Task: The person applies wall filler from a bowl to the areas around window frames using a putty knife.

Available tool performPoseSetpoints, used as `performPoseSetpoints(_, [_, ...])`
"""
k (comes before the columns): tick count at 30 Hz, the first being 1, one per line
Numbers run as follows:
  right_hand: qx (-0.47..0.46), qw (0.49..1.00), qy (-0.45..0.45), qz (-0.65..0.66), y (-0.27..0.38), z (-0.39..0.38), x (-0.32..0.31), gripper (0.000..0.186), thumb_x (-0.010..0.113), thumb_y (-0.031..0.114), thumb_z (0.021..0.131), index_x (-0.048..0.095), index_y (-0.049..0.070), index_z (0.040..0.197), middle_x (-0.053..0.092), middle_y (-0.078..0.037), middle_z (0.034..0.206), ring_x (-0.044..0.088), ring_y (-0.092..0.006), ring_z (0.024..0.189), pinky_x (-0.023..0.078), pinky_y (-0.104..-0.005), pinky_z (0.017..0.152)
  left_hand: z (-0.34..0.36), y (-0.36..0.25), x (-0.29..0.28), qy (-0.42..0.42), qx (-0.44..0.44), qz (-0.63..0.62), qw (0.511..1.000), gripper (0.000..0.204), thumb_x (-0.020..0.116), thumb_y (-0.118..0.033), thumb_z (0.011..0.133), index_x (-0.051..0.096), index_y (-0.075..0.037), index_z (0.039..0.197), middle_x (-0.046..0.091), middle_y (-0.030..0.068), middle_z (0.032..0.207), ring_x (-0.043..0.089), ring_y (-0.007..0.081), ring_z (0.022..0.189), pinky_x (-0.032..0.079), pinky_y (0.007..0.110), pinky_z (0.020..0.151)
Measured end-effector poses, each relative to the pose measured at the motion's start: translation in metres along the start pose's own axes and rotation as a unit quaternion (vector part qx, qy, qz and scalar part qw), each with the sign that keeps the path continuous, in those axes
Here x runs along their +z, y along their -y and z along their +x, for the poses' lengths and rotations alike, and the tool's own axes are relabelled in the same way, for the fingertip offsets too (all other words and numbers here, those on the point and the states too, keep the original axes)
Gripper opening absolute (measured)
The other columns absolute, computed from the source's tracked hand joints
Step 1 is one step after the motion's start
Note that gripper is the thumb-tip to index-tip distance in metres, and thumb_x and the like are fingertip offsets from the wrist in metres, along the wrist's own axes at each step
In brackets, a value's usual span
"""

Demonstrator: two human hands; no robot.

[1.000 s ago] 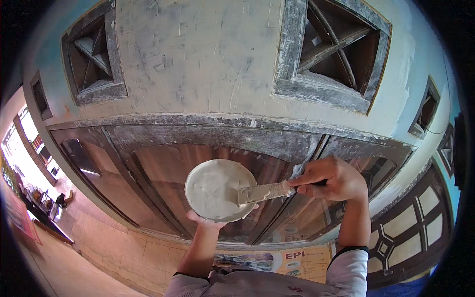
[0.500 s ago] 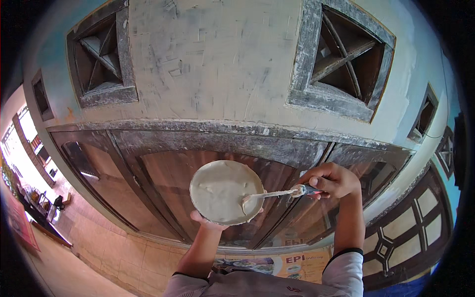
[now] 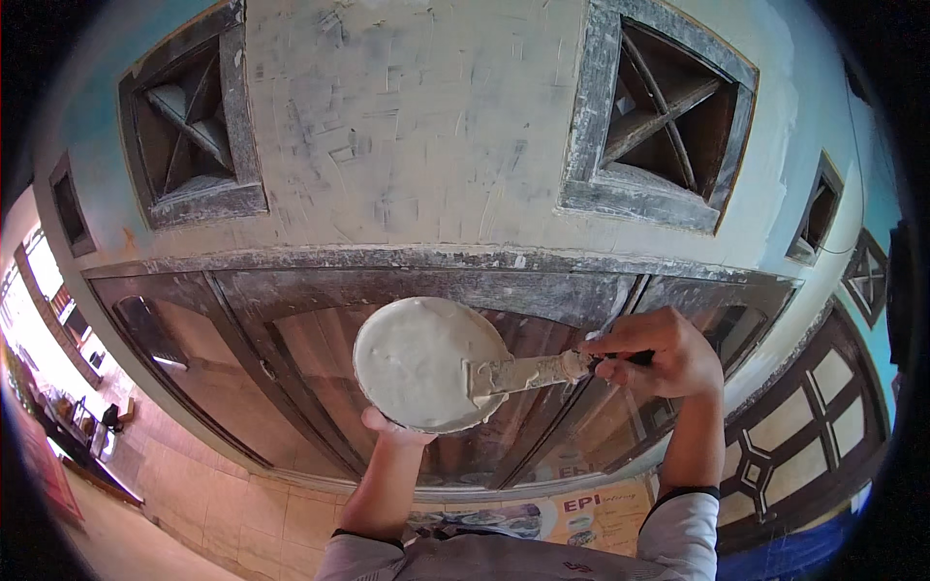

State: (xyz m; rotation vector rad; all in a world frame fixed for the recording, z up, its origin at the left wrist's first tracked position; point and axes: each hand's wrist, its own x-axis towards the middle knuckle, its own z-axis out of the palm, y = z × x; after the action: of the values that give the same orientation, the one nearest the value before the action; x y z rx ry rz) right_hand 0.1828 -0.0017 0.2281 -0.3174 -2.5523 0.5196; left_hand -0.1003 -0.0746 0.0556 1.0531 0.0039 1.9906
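Note:
A round tub (image 3: 357,380) of smooth cream-coloured putty (image 3: 421,360) is in front of me, its open top facing me. My left hand (image 3: 395,427) grips it from below; only the thumb side shows and the other fingers are hidden behind the tub. In my right hand (image 3: 668,353) is the dark handle of a putty knife (image 3: 531,374), with the fingers closed round it. The knife's broad blade is coated with putty, and its tip lies at the right side of the putty in the tub.
Ahead is a wall (image 3: 407,126) with patchy filler, between two framed vents (image 3: 199,126) with crossed bars. Below run dark wooden doors (image 3: 417,281) with glass panes. A panelled door (image 3: 804,426) stands at right. Tiled floor (image 3: 208,494) and a printed banner (image 3: 591,513) lie below.
The putty knife has turned so its broad face shows, where before it was edge-on. The tub has shifted slightly left and up, and my right hand a little right.

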Motion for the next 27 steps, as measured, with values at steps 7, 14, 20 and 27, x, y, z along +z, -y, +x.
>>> performPoseSetpoints(7, [-0.006,1.0,0.0,-0.02,0.0,0.0,0.001,0.021,0.072,0.017,0.094,0.076,0.004,0.11,0.074,-0.011,0.08,0.071,-0.0208,0.066,0.053,-0.0322,0.06,-0.015,0.002,-0.024,0.025,-0.076,-0.062,0.995,0.123,0.078,-0.078,0.063,0.019,-0.026,0.158,0.02,0.0158,0.162,0.03,0.0524,0.141,0.04,0.086,0.092])
performPoseSetpoints(14, [0.134,0.984,0.066,0.099,0.011,0.002,0.006,0.035,0.06,0.029,0.103,0.073,-0.003,0.112,0.07,-0.01,0.074,0.065,-0.0135,0.063,0.051,-0.0304,0.059,-0.023,-0.005,-0.024,0.013,-0.073,-0.118,0.99,0.122,0.08,-0.073,0.066,0.024,-0.016,0.158,0.031,0.0132,0.159,0.037,0.0373,0.143,0.041,0.064,0.111])
performPoseSetpoints(20, [0.019,0.997,0.018,0.067,0.018,0.007,0.019,0.024,0.07,0.015,0.095,0.074,0.001,0.115,0.073,-0.01,0.081,0.07,-0.0179,0.07,0.053,-0.0317,0.062,-0.02,-0.02,-0.018,0.026,-0.053,-0.095,0.994,0.12,0.081,-0.07,0.067,0.024,-0.015,0.158,0.032,0.012,0.158,0.038,0.0354,0.142,0.042,0.059,0.113])
performPoseSetpoints(27, [-0.009,0.998,0.036,-0.053,0.043,0.018,0.017,0.028,0.077,0.007,0.086,0.077,0.006,0.113,0.075,-0.011,0.084,0.073,-0.024,0.071,0.054,-0.0345,0.061,-0.03,-0.023,-0.034,0.017,-0.067,-0.103,0.992,0.12,0.081,-0.07,0.067,0.023,-0.016,0.158,0.03,0.012,0.159,0.035,0.0356,0.144,0.042,0.061,0.112])
